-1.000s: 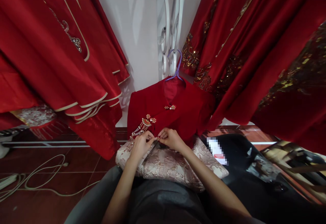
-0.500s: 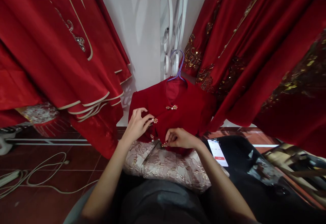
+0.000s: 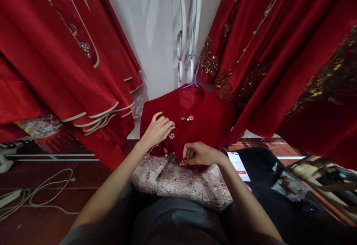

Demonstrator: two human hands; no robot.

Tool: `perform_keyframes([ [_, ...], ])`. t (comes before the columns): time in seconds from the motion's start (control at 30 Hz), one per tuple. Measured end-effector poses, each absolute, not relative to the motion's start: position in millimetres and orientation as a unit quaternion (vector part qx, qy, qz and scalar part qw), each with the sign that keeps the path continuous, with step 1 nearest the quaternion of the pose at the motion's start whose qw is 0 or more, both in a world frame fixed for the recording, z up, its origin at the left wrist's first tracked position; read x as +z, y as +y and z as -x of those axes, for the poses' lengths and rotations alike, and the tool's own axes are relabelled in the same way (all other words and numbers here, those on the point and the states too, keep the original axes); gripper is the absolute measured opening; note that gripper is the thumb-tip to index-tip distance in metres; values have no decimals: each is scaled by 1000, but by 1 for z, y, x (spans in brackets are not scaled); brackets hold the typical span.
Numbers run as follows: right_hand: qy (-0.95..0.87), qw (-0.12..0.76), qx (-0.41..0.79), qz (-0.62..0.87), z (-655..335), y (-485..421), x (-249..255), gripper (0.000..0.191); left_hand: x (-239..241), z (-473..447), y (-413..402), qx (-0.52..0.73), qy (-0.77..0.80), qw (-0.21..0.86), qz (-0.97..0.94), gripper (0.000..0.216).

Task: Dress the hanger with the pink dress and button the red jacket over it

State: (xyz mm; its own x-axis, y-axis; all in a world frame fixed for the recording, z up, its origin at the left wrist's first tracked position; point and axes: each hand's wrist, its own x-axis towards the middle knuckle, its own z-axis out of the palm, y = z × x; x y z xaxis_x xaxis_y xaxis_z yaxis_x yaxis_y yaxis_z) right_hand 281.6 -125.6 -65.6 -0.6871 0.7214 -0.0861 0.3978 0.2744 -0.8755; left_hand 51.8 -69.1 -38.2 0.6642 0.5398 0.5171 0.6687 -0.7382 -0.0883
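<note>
Right hand [image 3: 200, 154]: pinching one red jacket [image 3: 206, 126] by its lower edge | left hand [image 3: 158, 130]: over jacket, grip unclear | beyond both: one purple hanger [image 3: 194, 83] | right: one phone [image 3: 239, 167]

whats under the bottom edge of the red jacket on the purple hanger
Pinkish patterned fabric shows beneath the edge of the red jacket. Whatever lies farther under is hidden by the jacket.

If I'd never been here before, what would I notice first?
Probably the red jacket in the middle on its purple hanger, with the left hand on its front and the right hand pinching near its lower edge. Next, big red garments hang at both sides. Then there's the shiny pale cloth just below the jacket.
</note>
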Motion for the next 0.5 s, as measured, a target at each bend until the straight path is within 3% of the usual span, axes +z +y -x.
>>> perform_keyframes([
  [0.2, -796, 88, 482, 354, -292, -130, -57, 18, -30, -101, -59, -288, -365, 130, 876, 23],
  [0.5, -783, 88, 500, 360, -306, -131, -46, 17, -25, -115, -47, -253, -355, 186, 880, 20],
])
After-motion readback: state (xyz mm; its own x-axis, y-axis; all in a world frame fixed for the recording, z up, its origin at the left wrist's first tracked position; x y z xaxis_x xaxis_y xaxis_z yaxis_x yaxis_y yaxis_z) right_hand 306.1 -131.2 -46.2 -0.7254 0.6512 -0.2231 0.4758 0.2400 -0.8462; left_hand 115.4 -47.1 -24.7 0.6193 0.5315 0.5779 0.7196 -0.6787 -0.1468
